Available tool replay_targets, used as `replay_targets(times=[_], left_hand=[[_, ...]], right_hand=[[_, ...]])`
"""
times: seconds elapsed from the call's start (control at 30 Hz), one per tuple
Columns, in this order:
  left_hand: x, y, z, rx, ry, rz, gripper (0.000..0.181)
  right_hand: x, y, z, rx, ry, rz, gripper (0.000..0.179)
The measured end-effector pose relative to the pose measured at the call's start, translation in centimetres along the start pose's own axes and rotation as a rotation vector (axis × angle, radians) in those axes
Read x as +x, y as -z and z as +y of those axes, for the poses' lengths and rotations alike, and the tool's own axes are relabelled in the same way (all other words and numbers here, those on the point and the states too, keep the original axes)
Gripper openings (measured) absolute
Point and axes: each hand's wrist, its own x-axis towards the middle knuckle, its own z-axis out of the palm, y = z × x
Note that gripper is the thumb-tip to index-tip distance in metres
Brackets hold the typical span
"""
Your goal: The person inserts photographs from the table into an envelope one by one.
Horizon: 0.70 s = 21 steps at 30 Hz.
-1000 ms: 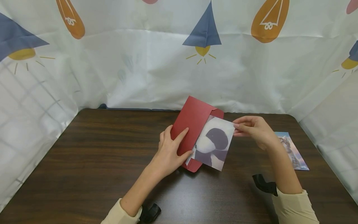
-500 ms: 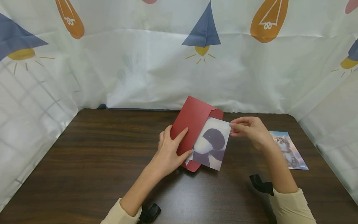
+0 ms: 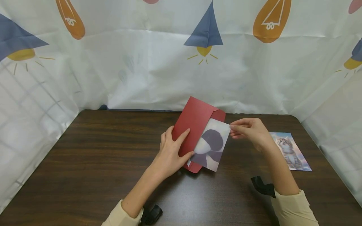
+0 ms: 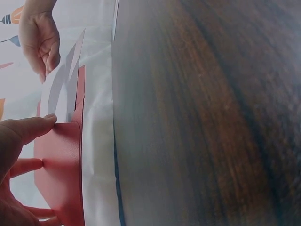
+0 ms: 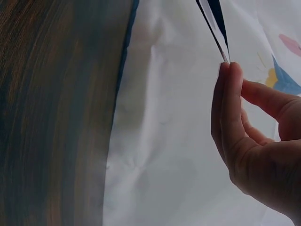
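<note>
A red envelope [image 3: 195, 121] sits tilted at the middle of the table, its flap opened toward the right. My left hand [image 3: 172, 153] holds it, thumb at the opening and fingers spread over its face. Partly inside the envelope is a card with a grey-purple and white picture [image 3: 213, 141]; its right part sticks out. My right hand [image 3: 251, 133] pinches that card's upper right corner between thumb and fingers. In the left wrist view the left thumb [image 4: 35, 126] rests at the envelope's mouth, where the card goes in. Only the card's thin edge [image 5: 221, 42] shows in the right wrist view.
A kitten picture card [image 3: 289, 150] lies on the dark wooden table [image 3: 85, 169] to the right, partly behind the right forearm. A white patterned curtain [image 3: 158, 69] hangs behind the table's far edge. Black wrist mounts [image 3: 151, 215] stick out from both sleeves.
My right hand has moved a little left, sliding the card further into the envelope. The left hand and envelope stay nearly still. More of the kitten card now shows.
</note>
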Motion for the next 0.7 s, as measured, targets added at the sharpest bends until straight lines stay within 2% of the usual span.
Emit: replay_targets(times=[0.37, 0.7], left_hand=[[-0.1, 0.0, 0.1, -0.004, 0.007, -0.005, 0.073], [0.0, -0.1, -0.1, 0.006, -0.025, 0.023, 0.073]], right_hand=[[0.0, -0.6, 0.0, -0.011, 0.013, 0.009, 0.037], [0.0, -1.2, 0.1, -0.006, 0.018, 0.022, 0.034]])
